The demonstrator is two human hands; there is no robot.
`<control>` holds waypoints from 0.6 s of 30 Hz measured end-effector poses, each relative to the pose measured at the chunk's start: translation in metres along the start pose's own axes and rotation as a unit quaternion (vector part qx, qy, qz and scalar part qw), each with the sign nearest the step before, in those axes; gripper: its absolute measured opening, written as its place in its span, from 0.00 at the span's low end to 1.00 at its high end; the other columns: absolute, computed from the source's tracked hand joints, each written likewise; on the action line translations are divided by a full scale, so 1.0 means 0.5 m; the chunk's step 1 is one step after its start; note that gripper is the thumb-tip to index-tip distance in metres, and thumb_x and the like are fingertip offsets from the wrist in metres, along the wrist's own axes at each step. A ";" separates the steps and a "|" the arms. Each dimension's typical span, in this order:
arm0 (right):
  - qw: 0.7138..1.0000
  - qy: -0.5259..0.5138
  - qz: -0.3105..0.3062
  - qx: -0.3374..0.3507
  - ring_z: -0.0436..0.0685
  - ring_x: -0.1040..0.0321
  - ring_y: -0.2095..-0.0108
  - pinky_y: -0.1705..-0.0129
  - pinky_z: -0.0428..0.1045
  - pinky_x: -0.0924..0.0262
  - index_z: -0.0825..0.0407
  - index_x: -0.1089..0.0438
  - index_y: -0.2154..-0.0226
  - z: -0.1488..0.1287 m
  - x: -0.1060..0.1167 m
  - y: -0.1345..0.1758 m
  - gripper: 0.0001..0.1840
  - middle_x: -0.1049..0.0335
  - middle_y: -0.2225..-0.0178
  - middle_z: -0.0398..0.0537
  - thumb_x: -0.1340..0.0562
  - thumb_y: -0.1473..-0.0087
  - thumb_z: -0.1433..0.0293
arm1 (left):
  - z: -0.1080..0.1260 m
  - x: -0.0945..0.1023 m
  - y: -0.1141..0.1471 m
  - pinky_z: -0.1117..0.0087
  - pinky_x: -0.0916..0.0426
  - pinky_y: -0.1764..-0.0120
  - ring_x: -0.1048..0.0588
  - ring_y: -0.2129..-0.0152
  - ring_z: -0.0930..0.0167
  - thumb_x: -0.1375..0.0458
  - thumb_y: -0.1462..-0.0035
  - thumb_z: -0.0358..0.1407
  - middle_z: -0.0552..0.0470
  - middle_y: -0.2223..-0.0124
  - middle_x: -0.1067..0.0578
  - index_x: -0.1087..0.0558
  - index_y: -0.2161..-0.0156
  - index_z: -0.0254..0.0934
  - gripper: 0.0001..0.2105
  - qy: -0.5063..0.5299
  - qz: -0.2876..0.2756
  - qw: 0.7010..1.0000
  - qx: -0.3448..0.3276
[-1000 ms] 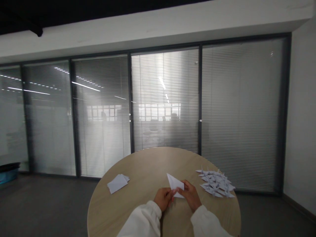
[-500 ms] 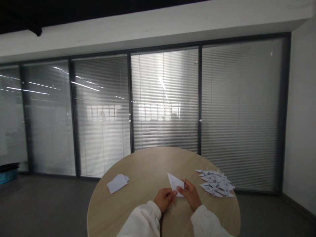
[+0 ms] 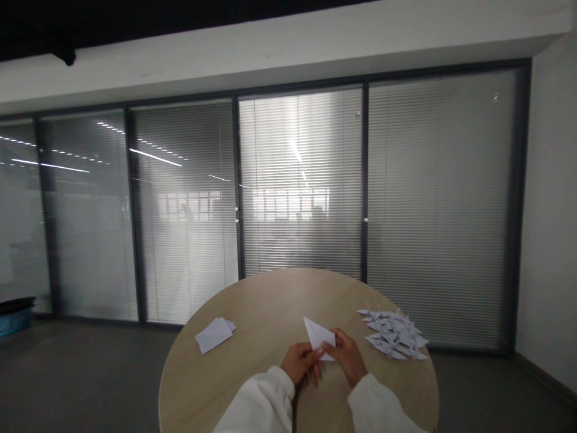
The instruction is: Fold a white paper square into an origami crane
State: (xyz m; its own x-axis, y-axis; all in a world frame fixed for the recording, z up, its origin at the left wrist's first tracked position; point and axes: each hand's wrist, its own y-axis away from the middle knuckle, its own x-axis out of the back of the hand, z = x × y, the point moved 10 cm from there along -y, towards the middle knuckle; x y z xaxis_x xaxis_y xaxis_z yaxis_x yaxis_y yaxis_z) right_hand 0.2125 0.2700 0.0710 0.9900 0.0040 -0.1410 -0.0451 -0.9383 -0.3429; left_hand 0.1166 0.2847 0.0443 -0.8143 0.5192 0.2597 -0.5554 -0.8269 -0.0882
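Observation:
A folded sheet of white paper [image 3: 319,335], pointed at its upper left, is held above the near part of the round table. My right hand [image 3: 348,353] pinches its right side, thumb on top. My left hand [image 3: 299,362] grips its lower left edge between thumb and fingers, close to the right thumb; some of its lower fingers hang loose and look slightly blurred. On the right of the table lies a pile of folded paper cranes [image 3: 394,335]. To the left rests a small stack of white paper sheets [image 3: 215,335].
The round wooden table [image 3: 288,288] stands before a glass partition with blinds [image 3: 302,240]. A blue and black object [image 3: 16,317] is on the floor at far left. A white wall [image 3: 552,210] closes the right side.
The folded paper has shifted slightly left. My left hand's thumb has moved a little up onto the paper, and its lower fingers have loosened downward. My right hand keeps its hold.

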 end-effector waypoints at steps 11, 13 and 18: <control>1.000 0.008 -0.014 -0.004 0.54 0.34 0.72 0.70 0.46 0.40 0.53 0.34 0.72 0.005 -0.006 0.000 0.19 0.30 0.77 0.41 0.34 0.66 0.59 | 0.001 0.015 -0.002 0.76 0.44 0.85 0.36 0.91 0.75 0.51 0.57 0.57 0.55 0.85 0.32 0.34 0.74 0.32 0.25 -0.003 0.034 0.999 -0.002; 1.000 0.010 -0.021 -0.008 0.54 0.34 0.73 0.71 0.46 0.40 0.53 0.34 0.73 0.003 -0.011 0.002 0.19 0.30 0.77 0.42 0.33 0.67 0.58 | 0.006 0.026 -0.001 0.75 0.44 0.84 0.36 0.91 0.75 0.52 0.57 0.58 0.56 0.86 0.32 0.33 0.73 0.32 0.26 -0.019 0.058 0.998 -0.010; 0.999 0.009 -0.032 -0.007 0.54 0.34 0.73 0.71 0.46 0.40 0.53 0.34 0.73 -0.001 -0.015 0.005 0.19 0.30 0.76 0.42 0.34 0.66 0.58 | 0.010 0.033 0.000 0.75 0.46 0.85 0.39 0.92 0.76 0.53 0.56 0.58 0.57 0.88 0.34 0.35 0.77 0.33 0.26 -0.046 0.070 0.996 -0.019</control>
State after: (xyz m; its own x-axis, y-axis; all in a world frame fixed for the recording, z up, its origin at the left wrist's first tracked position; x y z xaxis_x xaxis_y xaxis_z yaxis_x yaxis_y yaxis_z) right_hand 0.2050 0.2674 0.0719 0.9930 0.0588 -0.1020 0.0211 -0.9411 -0.3374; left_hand 0.1043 0.2922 0.0535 -0.8659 0.3761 0.3300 -0.4452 -0.8800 -0.1654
